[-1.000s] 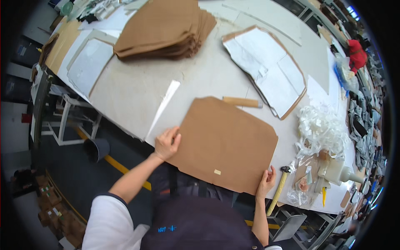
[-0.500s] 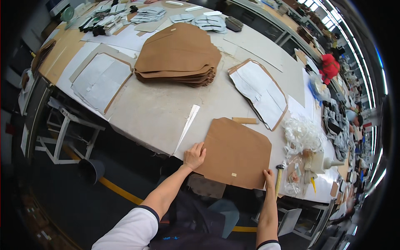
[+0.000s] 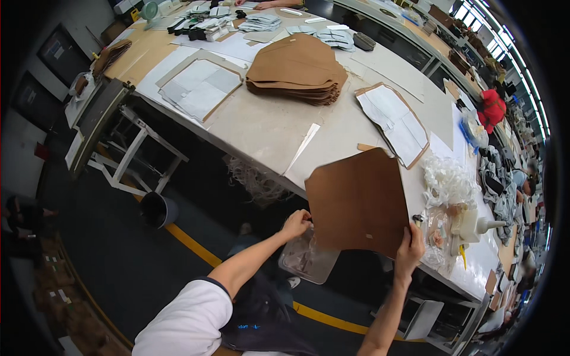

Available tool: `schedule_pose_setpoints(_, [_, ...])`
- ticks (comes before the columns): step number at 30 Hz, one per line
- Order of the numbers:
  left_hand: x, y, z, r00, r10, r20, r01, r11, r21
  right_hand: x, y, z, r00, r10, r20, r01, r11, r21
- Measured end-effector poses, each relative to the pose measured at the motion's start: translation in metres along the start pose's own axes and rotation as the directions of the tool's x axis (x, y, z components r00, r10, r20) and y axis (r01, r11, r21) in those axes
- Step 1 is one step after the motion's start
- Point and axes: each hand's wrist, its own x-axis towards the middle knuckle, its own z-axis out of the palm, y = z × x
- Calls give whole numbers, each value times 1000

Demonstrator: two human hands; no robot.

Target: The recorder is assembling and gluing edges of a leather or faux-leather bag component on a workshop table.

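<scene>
A brown sheet panel (image 3: 359, 202), cloth or leather-like, is raised and tilted over the table's front edge, with a small pale label near its lower edge. My right hand (image 3: 409, 249) grips its lower right edge, thumb in front. At the lower left edge of the panel, the fingers of my left hand (image 3: 295, 225) are closed on it; the fingertips are partly hidden. Behind the panel lies a small tan strip (image 3: 366, 147), mostly covered. A long white sliver (image 3: 306, 145) rests on the table to the left of the panel.
A stack of brown panels (image 3: 297, 65) stands mid-table, with white-covered pieces (image 3: 202, 89) to its left and a white-lined piece (image 3: 393, 121) to its right. White scraps (image 3: 448, 181) and a squeeze bottle (image 3: 475, 225) sit at right. Below are a clear bin (image 3: 309, 264) and a bucket (image 3: 158, 210).
Both hands have lifted the brown panel off the table and tilted it up. My view has shifted left, bringing the clear bin and more floor into sight.
</scene>
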Motion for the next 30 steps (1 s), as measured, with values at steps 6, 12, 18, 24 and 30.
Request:
schedule_pose_setpoints(6, [-148,149,-183,788,536,-302,-484,843,234,-8,-170,-71,912,-262,314,324,932,-164])
schedule_pose_setpoints(12, [-177,189,-302,682,648,340,-731,601,321,-20,-313,14,784,-290,549,390,918,-71])
schedule_pose_setpoints(18, [-147,194,-365,641,497,586,-755,548,361,-4,-385,64,898,-180,402,212,977,-35])
schedule_pose_setpoints(24, [-78,230,-425,543,574,613,-829,481,285,-92,-340,148,679,613,-404,-623,772,124])
schedule_pose_setpoints(30, [-5,269,-475,552,584,595,-757,651,65,-118,-334,308,460,674,578,-688,-141,712])
